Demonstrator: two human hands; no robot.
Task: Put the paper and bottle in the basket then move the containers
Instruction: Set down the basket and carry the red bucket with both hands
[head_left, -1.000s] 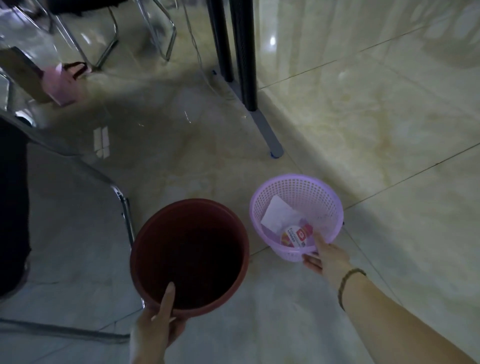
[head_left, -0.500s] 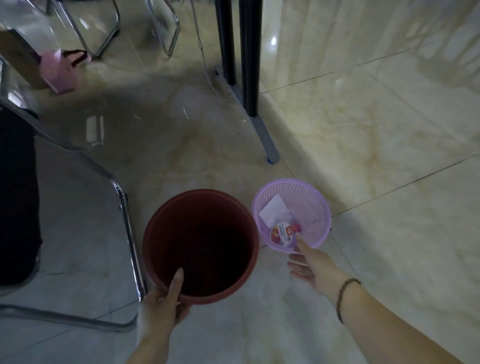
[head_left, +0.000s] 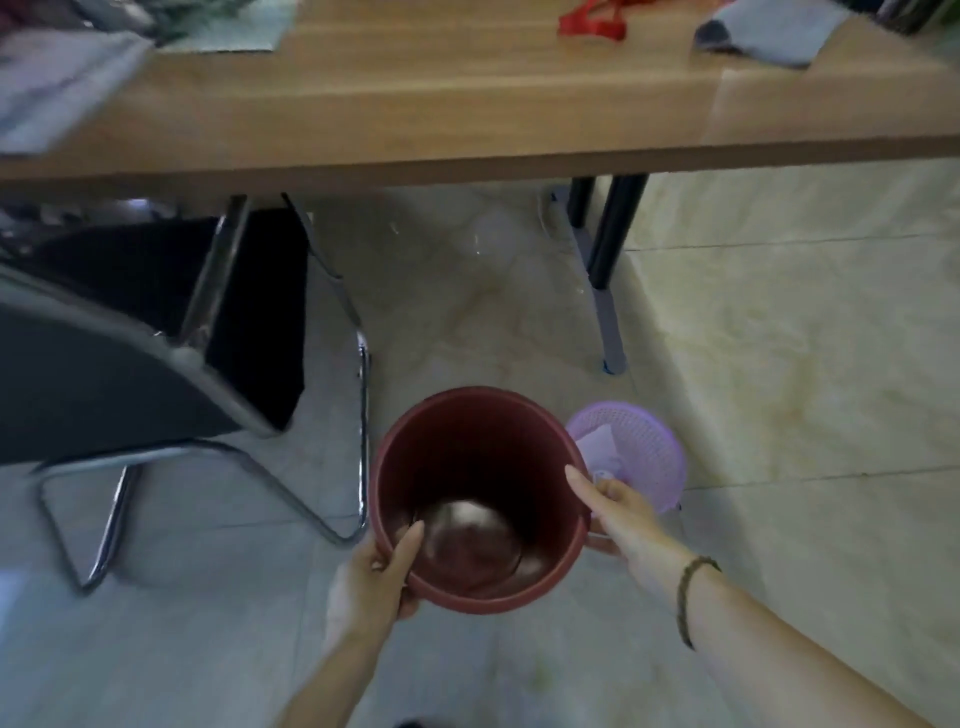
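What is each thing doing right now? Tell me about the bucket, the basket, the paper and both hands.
Bucket: upright, empty, held at the rim by both hands.
Basket: upright on the floor, partly behind the bucket, nobody holding it.
Paper: lying inside the basket.
Left hand: gripping the bucket's near rim, thumb inside.
Right hand: gripping the bucket's right rim.
Chair: standing, nobody on it.

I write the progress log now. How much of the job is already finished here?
Done: the paper lies inside the purple basket; the bottle is barely visible there. In hand: the left hand and right hand both grip the rim of the red bucket. Left: setting the bucket down and perhaps moving the basket.
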